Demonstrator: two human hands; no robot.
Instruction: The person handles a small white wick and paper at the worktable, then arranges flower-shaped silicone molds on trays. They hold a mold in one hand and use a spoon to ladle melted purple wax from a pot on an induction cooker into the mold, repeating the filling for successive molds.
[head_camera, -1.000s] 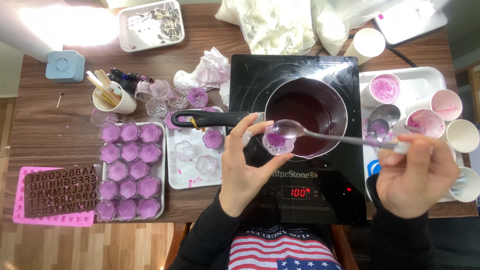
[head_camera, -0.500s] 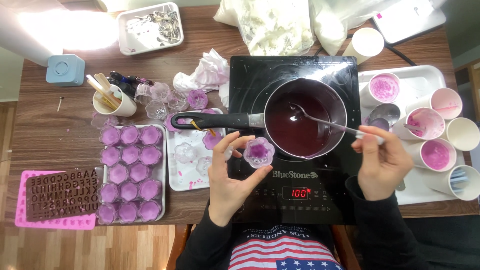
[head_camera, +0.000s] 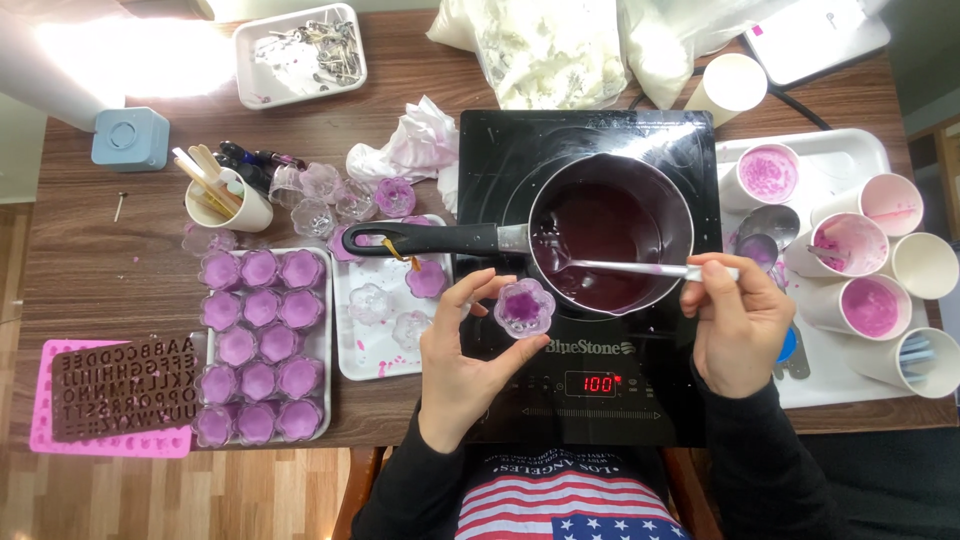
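Right hand (head_camera: 738, 325) fingers grip spoon (head_camera: 620, 268); long axis 3–9 o'clock, bowl at 9 in saucepan (head_camera: 610, 235). Left hand (head_camera: 466, 345) fingertips grip flower-shaped cup (head_camera: 523, 306), upright, at saucepan's 7 o'clock.

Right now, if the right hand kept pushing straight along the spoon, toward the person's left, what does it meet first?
Probably the near rim of the saucepan: the right hand sits just outside it, holding the spoon whose bowl is already in the purple liquid. Height above the rim is unclear.

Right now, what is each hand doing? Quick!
Left hand: shut on the small clear flower-shaped cup of purple wax.
Right hand: shut on the long metal spoon, bowl in the saucepan.
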